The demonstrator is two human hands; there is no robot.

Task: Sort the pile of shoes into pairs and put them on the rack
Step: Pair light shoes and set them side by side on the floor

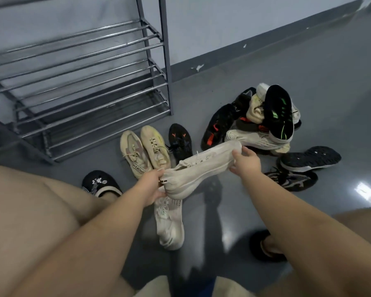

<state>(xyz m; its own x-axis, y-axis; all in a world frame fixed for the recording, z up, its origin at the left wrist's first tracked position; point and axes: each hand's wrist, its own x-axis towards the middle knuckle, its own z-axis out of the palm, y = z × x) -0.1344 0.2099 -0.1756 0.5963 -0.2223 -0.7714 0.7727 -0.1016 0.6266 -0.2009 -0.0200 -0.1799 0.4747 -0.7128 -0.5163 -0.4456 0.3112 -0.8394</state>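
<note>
Hands (pixel 152 185) (pixel 245 161) gripping white sneaker (pixel 201 170), above floor (pixel 308 82)

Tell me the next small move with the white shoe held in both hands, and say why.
Probably lower the white knit shoe beside the similar white shoe on the floor below it. The left hand holds its heel and the right hand its toe; the two look like a pair, as the beige pair already lies together by the rack.

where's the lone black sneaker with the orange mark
In the head view, the black knit sneaker with the orange mark stands on the grey floor, right of the beige sneaker pair.
</note>
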